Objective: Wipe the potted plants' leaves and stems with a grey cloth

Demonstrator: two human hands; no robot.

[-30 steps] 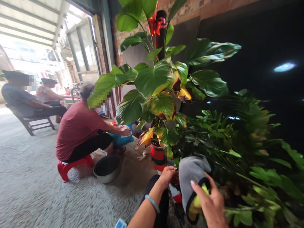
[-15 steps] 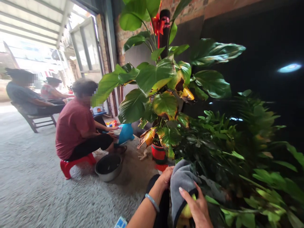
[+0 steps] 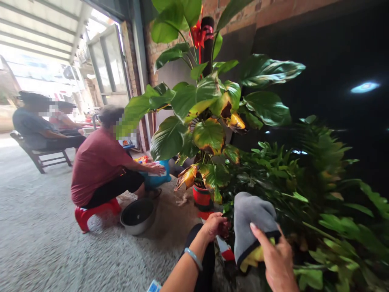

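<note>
your right hand [image 3: 278, 261], pinching the cloth [image 3: 249, 213] round a leaf [image 3: 257, 254], has slid back up; your left hand [image 3: 214, 225] stays fisted beside the plant [image 3: 273, 174].

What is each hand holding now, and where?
Right hand grips the grey cloth at its lower edge. Left hand is closed among plant leaves; its hold unclear.

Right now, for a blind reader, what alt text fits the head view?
The person's right hand holds a grey-and-yellow cloth over low green foliage, the left hand closed among the leaves. Nearby, a person in a red shirt sits on a red stool beside a metal bowl.
</note>
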